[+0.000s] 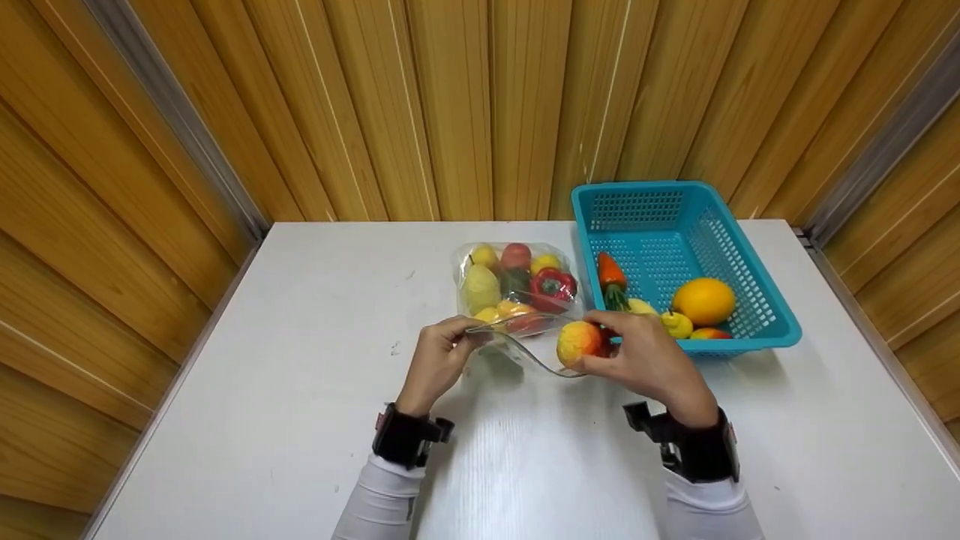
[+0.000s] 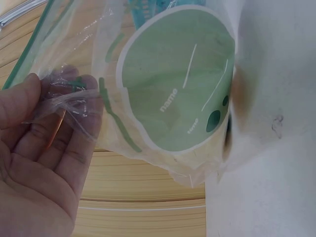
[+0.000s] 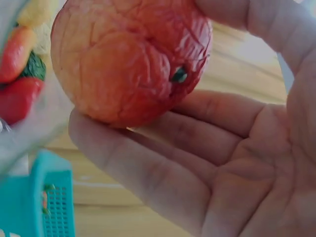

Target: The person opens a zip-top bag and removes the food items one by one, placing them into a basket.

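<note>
My left hand (image 1: 441,358) pinches the left edge of the mouth of a clear zip bag (image 1: 459,264). In the left wrist view the bag shows a green printed label (image 2: 177,79), and my thumb and fingers hold its film. Through the plastic I see a red bell pepper (image 1: 553,288), a green pear-like fruit (image 1: 481,289) and several other fruits and vegetables. My right hand (image 1: 651,356) grips a round, wrinkled red-and-yellow fruit (image 1: 577,343) between thumb and fingers at the bag's open mouth. The right wrist view shows its dark stem end (image 3: 178,74).
Right of the bag stands a turquoise basket (image 1: 765,300). Inside lie a carrot (image 1: 611,271), a large orange-yellow fruit (image 1: 703,301), a small yellow fruit (image 1: 676,325) and a few more pieces. The white table (image 1: 322,360) meets wood-patterned walls (image 1: 450,112) at its back.
</note>
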{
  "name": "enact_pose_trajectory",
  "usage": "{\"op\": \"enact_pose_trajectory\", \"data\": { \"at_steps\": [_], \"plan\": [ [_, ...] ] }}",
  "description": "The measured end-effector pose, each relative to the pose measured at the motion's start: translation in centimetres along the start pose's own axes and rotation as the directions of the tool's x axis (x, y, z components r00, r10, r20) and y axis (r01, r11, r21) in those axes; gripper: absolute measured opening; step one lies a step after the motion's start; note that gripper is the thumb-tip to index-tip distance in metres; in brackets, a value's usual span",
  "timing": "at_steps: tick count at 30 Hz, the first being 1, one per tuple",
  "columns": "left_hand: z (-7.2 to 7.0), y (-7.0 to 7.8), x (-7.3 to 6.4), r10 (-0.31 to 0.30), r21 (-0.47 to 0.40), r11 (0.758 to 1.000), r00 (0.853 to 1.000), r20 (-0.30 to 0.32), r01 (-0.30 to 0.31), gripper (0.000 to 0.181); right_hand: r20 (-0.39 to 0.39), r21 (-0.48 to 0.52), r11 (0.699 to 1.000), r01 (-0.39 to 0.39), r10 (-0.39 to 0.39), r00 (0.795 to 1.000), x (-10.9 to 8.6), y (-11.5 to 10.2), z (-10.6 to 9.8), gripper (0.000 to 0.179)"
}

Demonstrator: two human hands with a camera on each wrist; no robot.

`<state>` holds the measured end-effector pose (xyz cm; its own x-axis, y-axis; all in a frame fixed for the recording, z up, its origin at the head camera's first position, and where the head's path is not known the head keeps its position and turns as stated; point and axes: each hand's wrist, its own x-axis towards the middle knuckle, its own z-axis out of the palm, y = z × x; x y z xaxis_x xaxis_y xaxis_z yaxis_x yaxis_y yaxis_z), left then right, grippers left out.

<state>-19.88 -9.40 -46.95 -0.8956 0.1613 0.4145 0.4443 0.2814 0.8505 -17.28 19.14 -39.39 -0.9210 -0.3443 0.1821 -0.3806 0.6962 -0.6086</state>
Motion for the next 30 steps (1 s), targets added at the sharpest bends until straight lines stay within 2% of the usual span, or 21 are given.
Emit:
{"op": "enact_pose_trajectory", "data": {
  "at_steps": [7,14,18,22,30],
  "plan": [
    [-0.1,-0.1,0.0,0.010,-0.002,1.000,1.000,-0.004,-0.010,0.011,-0.041,0.064,0.997,-0.033,0.036,0.998,-0.9,1.0,-1.9,0.054],
    [0.0,0.0,0.0,0.002,0.003,1.000,1.000,0.000,-0.002,0.011,-0.145,0.081,0.993,-0.084,0.095,0.985,-1.6,2.2,-3.4,0.058],
    [0.0,0.1,0.0,0.004,0.010,1.000,1.000,0.006,-0.004,0.011,-0.245,0.082,0.991,-0.107,0.124,0.962,-2.0,3.2,-4.2,0.056],
    [-0.1,0.1,0.0,0.008,0.012,1.000,1.000,0.006,-0.008,0.011,-0.337,0.078,0.987,-0.140,0.158,0.928,-2.1,4.4,-4.7,0.057],
    [-0.1,0.1,0.0,0.001,0.018,1.000,1.000,0.001,-0.001,0.011,-0.406,0.141,0.974,-0.178,0.221,0.887,-1.5,6.1,-4.5,0.058]
  ]
}}
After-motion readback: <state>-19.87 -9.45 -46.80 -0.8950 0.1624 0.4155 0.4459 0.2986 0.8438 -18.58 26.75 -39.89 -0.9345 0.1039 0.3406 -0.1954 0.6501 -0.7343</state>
